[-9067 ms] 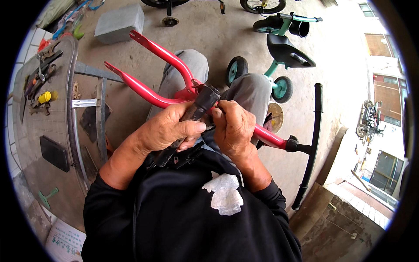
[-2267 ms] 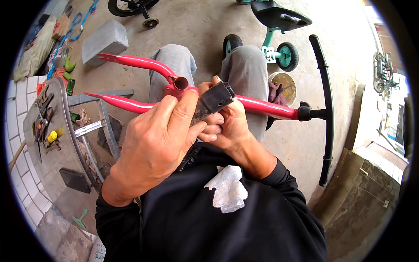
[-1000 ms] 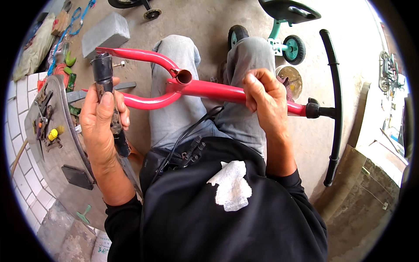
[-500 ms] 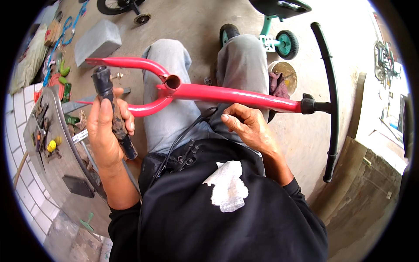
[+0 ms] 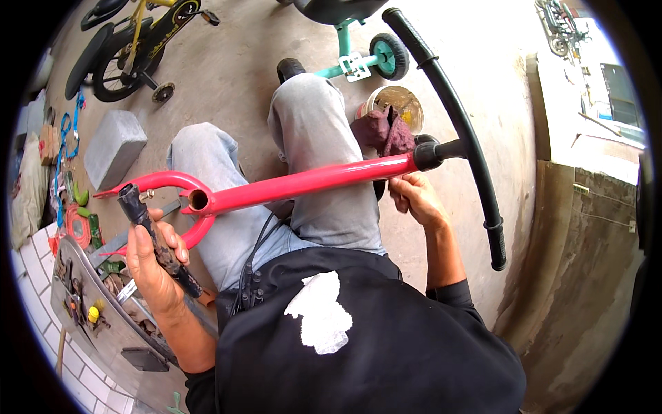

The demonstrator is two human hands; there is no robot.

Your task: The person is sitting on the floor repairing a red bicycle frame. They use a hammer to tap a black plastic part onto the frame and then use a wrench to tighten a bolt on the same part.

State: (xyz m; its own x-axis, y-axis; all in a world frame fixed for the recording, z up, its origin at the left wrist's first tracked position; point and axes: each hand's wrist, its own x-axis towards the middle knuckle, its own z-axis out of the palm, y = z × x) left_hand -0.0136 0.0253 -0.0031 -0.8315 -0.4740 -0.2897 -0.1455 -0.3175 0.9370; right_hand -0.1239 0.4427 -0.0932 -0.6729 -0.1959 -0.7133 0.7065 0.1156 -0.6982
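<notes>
A red bike frame [image 5: 310, 181] lies across my thighs, its forked end at the left and a black handlebar [image 5: 447, 96] on its right end. My left hand [image 5: 155, 265] is closed round a dark, grimy short tube [image 5: 162, 248] with black ends, held tilted by the fork. Near the handlebar joint, my right hand [image 5: 419, 199] is just below the red tube, fingers curled. Whether it touches the tube, or what is in the fingers, cannot be made out. Thin black cables [image 5: 249, 276] with small black fittings lie in my lap.
At the left stands a round-edged metal table [image 5: 103, 338] with tools. A grey block [image 5: 116, 148] and a yellow child's bike [image 5: 131, 62] are beyond my knees. A turquoise-wheeled trike [image 5: 388, 56] and a bucket [image 5: 407, 103] with a maroon rag [image 5: 386, 131] stand ahead.
The view has turned, so things sit further left and the yellow bike shows more. My right hand has moved along the red tube toward the handlebar end. The left hand keeps the dark tube.
</notes>
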